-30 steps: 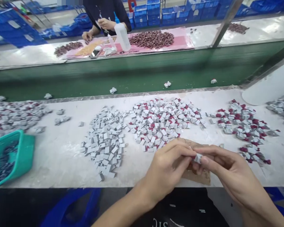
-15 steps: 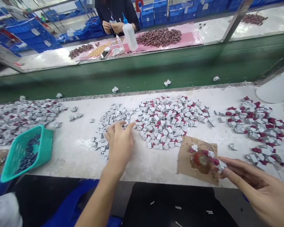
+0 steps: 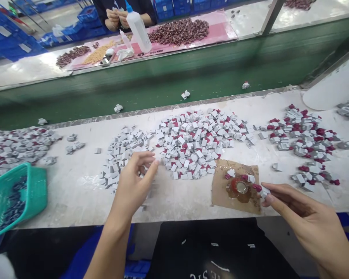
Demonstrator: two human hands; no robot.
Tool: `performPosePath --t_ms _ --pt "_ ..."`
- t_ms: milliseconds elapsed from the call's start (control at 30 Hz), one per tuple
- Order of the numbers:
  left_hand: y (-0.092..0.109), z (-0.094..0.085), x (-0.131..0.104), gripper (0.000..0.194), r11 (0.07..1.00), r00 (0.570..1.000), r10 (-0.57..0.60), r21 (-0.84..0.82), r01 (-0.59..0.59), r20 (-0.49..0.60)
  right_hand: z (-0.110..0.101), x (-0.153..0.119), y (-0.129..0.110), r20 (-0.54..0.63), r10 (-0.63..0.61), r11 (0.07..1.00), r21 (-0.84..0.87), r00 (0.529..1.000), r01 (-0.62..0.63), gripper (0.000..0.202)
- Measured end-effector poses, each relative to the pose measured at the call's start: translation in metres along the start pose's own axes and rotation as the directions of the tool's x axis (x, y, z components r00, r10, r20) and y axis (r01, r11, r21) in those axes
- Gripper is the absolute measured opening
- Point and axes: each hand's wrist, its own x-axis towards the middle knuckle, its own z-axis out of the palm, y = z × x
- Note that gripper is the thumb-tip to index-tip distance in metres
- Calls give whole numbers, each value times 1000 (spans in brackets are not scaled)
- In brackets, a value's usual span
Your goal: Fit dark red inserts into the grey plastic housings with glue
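My right hand (image 3: pixel 302 213) pinches a small white and dark-red piece (image 3: pixel 262 190) at the right edge of a brown cardboard sheet (image 3: pixel 221 193). On the cardboard lie a wet red-brown patch with a round pale centre (image 3: pixel 242 187) and a couple of loose pieces. My left hand (image 3: pixel 136 182) is over the near side of a heap of light grey pieces (image 3: pixel 116 155), thumb and fingers apart, with nothing visible between them. A larger heap of white and dark-red pieces (image 3: pixel 192 143) sits between my hands.
At the left stand a green basket (image 3: pixel 36 193) of dark pieces and another grey heap (image 3: pixel 20 147). More pieces (image 3: pixel 308 135) and a white cylinder (image 3: pixel 331 89) are at the right. Beyond the green belt (image 3: pixel 151 85), a person works behind a bottle (image 3: pixel 139 33).
The view has shifted, so the table's contents sit further left. My left hand's thumb and fingers have spread near the grey heap. My right hand still pinches its piece by the cardboard.
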Motion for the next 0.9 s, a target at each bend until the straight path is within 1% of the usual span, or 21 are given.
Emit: performPosePath --t_ms 33,67,100,133,200,233,267,300,333,400,433,500,567,600,700,767,833,900 --pt "3 0 -9 40 984 997 -64 -164 70 41 0 -1 1 4 3 1000 3 1000 -3 31" --pt "5 1 -17 44 934 988 -121 -327 144 92 0 -1 2 5 3 1000 5 1000 -3 30" --pt "8 4 -24 46 860 975 -163 -463 214 149 1 -2 3 3 0 1000 5 1000 0 29" --pt "10 7 -30 47 784 960 -188 -558 273 207 1 -3 4 2 -7 1000 3 1000 7 27" --pt "13 16 -39 46 643 928 -205 -672 368 312 3 -4 6 1 -28 1000 4 1000 28 21" --pt "14 22 -43 45 601 911 -197 -690 404 362 4 -5 7 6 -39 999 5 999 39 18" --pt "14 28 -47 43 591 902 -182 -690 418 391 4 -5 7 11 -53 999 11 999 53 16" --pt "13 34 -51 42 613 905 -160 -679 403 394 5 -6 8 16 -68 998 21 998 67 14" --pt "13 39 -55 40 664 918 -137 -653 364 373 5 -6 8 20 -82 996 33 996 81 14" --pt "10 48 -63 39 799 944 -103 -539 267 314 6 -7 7 33 -102 993 56 994 100 14" --pt "8 52 -67 39 855 948 -90 -465 231 306 6 -7 7 43 -108 992 63 993 105 15" --pt "5 58 -72 40 921 931 -76 -332 203 358 7 -8 6 63 -115 992 63 991 111 16" --pt "4 62 -75 44 950 907 -79 -244 194 414 8 -9 4 77 -124 992 48 989 120 17" --pt "4 63 -75 46 961 904 -82 -206 183 419 9 -10 3 81 -129 991 38 988 126 17" --pt "3 64 -75 46 986 918 -79 -103 128 390 12 -11 -1 86 -152 988 14 985 151 18" --pt "0 63 -75 43 994 918 -40 -81 78 394 13 -10 -3 88 -171 985 9 981 171 19" --pt "-6 62 -76 40 995 921 6 -94 34 391 14 -9 -4 90 -187 982 7 978 187 21" --pt "-10 62 -78 36 993 928 31 -116 14 372 15 -8 -4 90 -203 979 -5 975 204 23"
